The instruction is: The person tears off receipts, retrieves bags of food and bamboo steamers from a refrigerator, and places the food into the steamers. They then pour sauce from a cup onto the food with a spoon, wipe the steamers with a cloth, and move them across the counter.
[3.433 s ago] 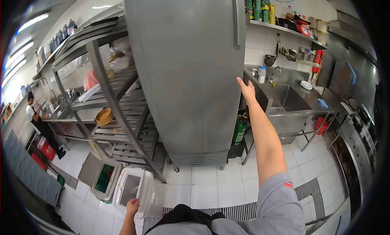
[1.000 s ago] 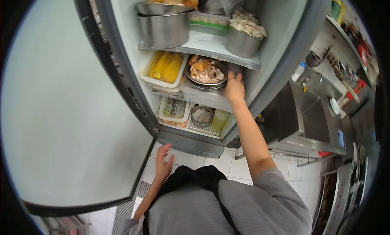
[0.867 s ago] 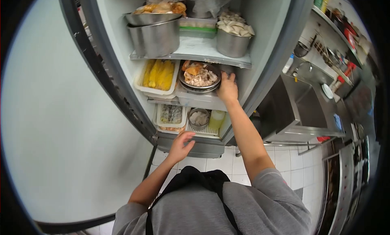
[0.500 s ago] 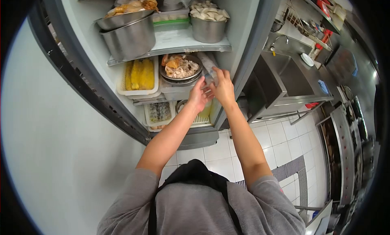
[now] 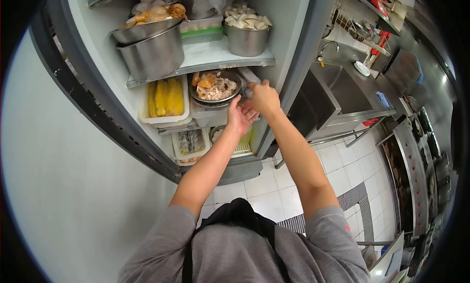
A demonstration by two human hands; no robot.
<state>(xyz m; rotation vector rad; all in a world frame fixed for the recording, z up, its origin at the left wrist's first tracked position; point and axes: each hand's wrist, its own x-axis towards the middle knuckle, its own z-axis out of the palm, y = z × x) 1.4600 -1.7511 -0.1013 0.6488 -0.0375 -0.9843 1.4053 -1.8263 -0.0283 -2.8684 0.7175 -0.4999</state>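
My right hand [image 5: 265, 100] is closed, its fingers curled on a clear plastic bag [image 5: 248, 92] at the right side of the fridge's middle shelf. Most of the bag is hidden by the hand and the shelf above. Just left of it my left hand [image 5: 240, 116] is open, palm turned up and fingers apart, with nothing in it. Beside both hands sits a round metal bowl [image 5: 237, 95] of cooked, shredded-looking meat [image 5: 215, 88], stacked on other dishes. A white basket [image 5: 144, 109] with long yellow pieces of food [image 5: 169, 98] stands further left.
Metal pots [image 5: 152, 55] and a pot of white pieces [image 5: 247, 40] fill the upper shelf [image 5: 208, 62]. Below are more baskets [image 5: 191, 142]. The open fridge door [image 5: 88, 185] spans the left. A steel sink [image 5: 345, 89] stands to the right over a tiled floor [image 5: 264, 190].
My right hand has turned and its fingers have curled in on the plastic bag. My left hand has opened palm up beneath it. The view has shifted slightly.
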